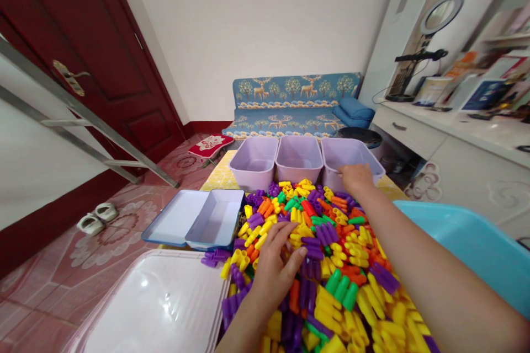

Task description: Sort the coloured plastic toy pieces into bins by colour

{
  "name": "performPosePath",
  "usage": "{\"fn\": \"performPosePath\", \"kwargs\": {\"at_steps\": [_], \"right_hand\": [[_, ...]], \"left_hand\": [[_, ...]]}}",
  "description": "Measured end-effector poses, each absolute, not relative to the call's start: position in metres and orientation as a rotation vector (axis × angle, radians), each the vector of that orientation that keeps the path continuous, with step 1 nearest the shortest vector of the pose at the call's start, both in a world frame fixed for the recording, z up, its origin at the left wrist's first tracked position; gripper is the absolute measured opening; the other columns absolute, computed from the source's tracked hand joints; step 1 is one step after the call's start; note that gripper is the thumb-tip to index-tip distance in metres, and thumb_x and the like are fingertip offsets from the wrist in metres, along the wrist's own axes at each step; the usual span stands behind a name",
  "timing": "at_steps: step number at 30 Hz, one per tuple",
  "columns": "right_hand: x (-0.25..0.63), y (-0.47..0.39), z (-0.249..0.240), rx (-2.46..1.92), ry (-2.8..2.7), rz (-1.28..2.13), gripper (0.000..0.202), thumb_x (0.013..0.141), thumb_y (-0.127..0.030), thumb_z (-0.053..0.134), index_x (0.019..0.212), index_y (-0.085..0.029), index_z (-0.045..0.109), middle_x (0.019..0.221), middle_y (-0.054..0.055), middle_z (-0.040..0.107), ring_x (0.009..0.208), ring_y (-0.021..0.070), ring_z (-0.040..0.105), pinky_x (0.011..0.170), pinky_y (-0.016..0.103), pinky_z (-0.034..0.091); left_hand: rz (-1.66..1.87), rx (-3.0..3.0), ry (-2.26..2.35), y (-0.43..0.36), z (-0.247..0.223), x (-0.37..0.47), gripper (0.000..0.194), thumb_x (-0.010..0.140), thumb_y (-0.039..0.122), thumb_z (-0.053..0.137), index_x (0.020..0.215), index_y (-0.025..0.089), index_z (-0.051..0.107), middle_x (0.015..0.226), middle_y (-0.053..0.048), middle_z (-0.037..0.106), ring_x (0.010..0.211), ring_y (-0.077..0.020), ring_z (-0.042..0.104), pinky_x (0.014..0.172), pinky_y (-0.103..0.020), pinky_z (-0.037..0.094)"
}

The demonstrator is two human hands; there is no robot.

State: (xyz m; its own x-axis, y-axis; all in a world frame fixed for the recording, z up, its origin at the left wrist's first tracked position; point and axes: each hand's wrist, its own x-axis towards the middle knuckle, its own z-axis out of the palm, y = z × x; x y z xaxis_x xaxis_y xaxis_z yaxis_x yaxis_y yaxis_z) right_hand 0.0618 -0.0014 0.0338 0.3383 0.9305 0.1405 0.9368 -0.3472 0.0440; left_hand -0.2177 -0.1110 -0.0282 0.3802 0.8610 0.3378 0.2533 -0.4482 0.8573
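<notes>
A wide heap of yellow, purple, orange, red and green plastic pieces [342, 289] covers the table in front of me. My left hand [278, 259] rests over the heap with its fingers apart, close to a purple piece [312, 248]. My right hand [356, 177] reaches to the near rim of the right lilac bin [372, 160], its fingers closed at the bin's front edge; what they hold, if anything, is hidden. Beside that bin stand a middle lilac bin [298, 161] and a left lilac bin [253, 165], with bare insides showing.
At the left lie an open shallow case [215, 218] and a pale plastic lid [161, 303]. A turquoise tub [467, 242] is at the right. Beyond are a patterned sofa [290, 116], a red stool [211, 145] and a metal ladder [111, 149].
</notes>
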Motion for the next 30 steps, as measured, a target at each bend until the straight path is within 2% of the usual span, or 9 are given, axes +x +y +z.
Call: {"fn": "performPosePath", "kwargs": {"at_steps": [3,6,10,12,15,19,23,27,30], "right_hand": [[0.065,-0.001,0.034,-2.486,-1.86,-0.21,0.028,0.088,-0.016,0.047,0.098,-0.017,0.074,0.1,0.016,0.072,0.104,0.0307,0.062,0.097,0.046,0.036],[0.064,-0.003,0.032,-2.471,-1.867,-0.222,0.028,0.089,-0.017,0.047,0.101,-0.019,0.072,0.101,0.014,0.071,0.102,0.0303,0.062,0.098,0.049,0.035],[0.044,-0.018,0.035,-2.454,-1.759,-0.345,0.035,0.087,-0.025,0.054,0.12,-0.02,0.062,0.12,0.015,0.062,0.114,0.0348,0.053,0.101,0.056,0.029],[0.026,-0.034,0.041,-2.381,-1.742,-0.385,0.039,0.086,-0.029,0.054,0.125,-0.021,0.057,0.126,0.013,0.059,0.117,0.032,0.051,0.1,0.049,0.033],[-0.002,-0.07,0.051,-2.227,-1.818,-0.213,0.025,0.087,-0.028,0.052,0.107,-0.025,0.066,0.112,0.006,0.067,0.105,0.0244,0.06,0.086,0.033,0.044],[-0.017,-0.116,0.051,-2.289,-1.911,0.048,0.016,0.077,-0.032,0.063,0.091,-0.028,0.069,0.098,0.002,0.072,0.094,0.0275,0.066,0.073,0.034,0.046],[-0.017,-0.135,0.034,-2.325,-1.895,0.168,0.035,0.073,-0.031,0.067,0.107,-0.026,0.063,0.106,0.007,0.071,0.097,0.0303,0.065,0.075,0.037,0.046],[-0.025,-0.138,0.021,-2.182,-1.858,0.25,0.041,0.077,-0.023,0.062,0.118,-0.024,0.058,0.108,0.007,0.069,0.099,0.0261,0.065,0.079,0.036,0.046],[-0.033,-0.139,0.015,-2.078,-1.882,0.26,0.039,0.074,-0.018,0.063,0.113,-0.025,0.061,0.112,0.006,0.065,0.104,0.0254,0.061,0.084,0.035,0.044]], "left_hand": [[1.067,1.91,0.95,-0.11,-0.028,-0.218,0.04,0.085,0.033,0.06,0.124,0.023,0.058,0.123,-0.01,0.055,0.105,-0.0233,0.057,0.092,-0.039,0.046],[1.064,1.912,0.954,-0.11,-0.028,-0.218,0.04,0.086,0.032,0.059,0.124,0.023,0.057,0.122,-0.01,0.055,0.105,-0.0233,0.057,0.093,-0.039,0.046],[1.073,1.907,0.955,-0.111,-0.027,-0.218,0.037,0.086,0.031,0.059,0.122,0.023,0.058,0.122,-0.009,0.055,0.106,-0.0232,0.057,0.094,-0.039,0.046],[1.083,1.915,0.949,-0.111,-0.027,-0.218,0.036,0.086,0.03,0.059,0.121,0.023,0.059,0.122,-0.009,0.056,0.107,-0.023,0.056,0.094,-0.039,0.046],[1.097,1.935,0.942,-0.11,-0.028,-0.218,0.033,0.085,0.026,0.059,0.118,0.023,0.061,0.12,-0.009,0.058,0.107,-0.0222,0.057,0.094,-0.038,0.046],[1.092,1.962,0.954,-0.112,-0.029,-0.218,0.036,0.081,0.026,0.064,0.117,0.024,0.062,0.118,-0.008,0.06,0.106,-0.0222,0.058,0.093,-0.037,0.047],[1.039,2.064,0.97,-0.117,-0.026,-0.216,0.041,0.076,0.026,0.069,0.116,0.026,0.064,0.116,-0.007,0.061,0.108,-0.0238,0.057,0.095,-0.04,0.046],[0.962,2.191,0.993,-0.119,-0.023,-0.212,0.052,0.069,0.024,0.074,0.119,0.029,0.062,0.118,-0.006,0.06,0.108,-0.0266,0.054,0.094,-0.044,0.046],[0.936,2.243,1.007,-0.119,-0.025,-0.21,0.053,0.067,0.021,0.075,0.118,0.031,0.062,0.118,-0.005,0.061,0.106,-0.0272,0.054,0.092,-0.046,0.046]]}}
